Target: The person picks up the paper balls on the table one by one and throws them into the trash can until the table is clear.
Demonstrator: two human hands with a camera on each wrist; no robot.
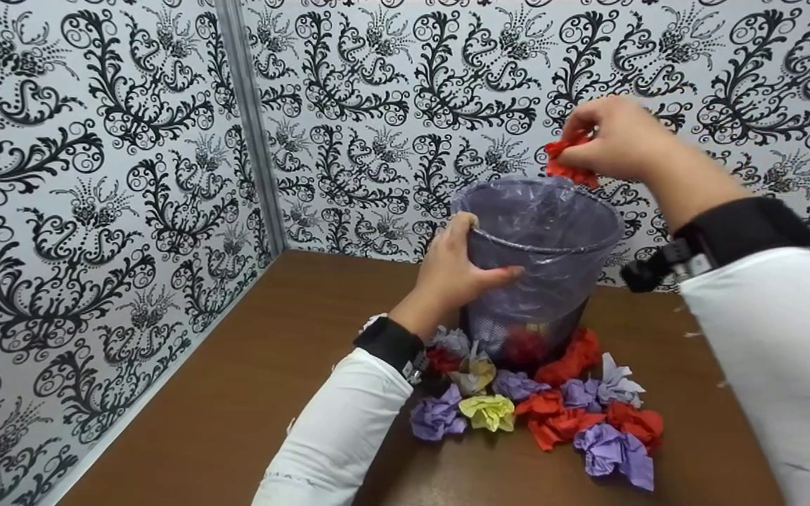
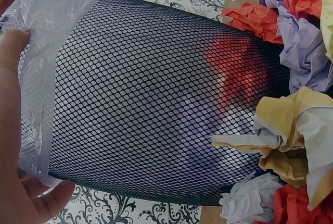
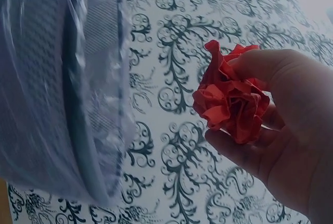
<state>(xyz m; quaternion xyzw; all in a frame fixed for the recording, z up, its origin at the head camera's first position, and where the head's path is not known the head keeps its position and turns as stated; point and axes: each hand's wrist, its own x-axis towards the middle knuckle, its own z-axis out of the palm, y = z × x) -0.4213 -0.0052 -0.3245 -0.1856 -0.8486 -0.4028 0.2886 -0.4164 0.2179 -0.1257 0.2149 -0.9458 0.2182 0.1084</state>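
A black mesh wastebasket (image 2: 130,94) with a clear plastic liner (image 1: 538,281) folded over its rim leans slightly on the table. My left hand (image 1: 458,263) grips its left side near the rim, thumb along the outside and fingertips over the edge. Pinched between the thumb and fingers of my right hand (image 1: 619,137) is a crumpled red paper ball (image 3: 234,96), held above the right back part of the rim. Through the mesh, red and pale crumpled papers show at the bottom of the basket.
Several crumpled paper balls lie around the front of the basket's base: red (image 1: 563,422), purple (image 1: 439,414), yellow (image 1: 489,412) and grey (image 1: 619,381). They rest on a brown table (image 1: 236,365). Black-and-white patterned walls (image 1: 391,84) stand behind and to the left.
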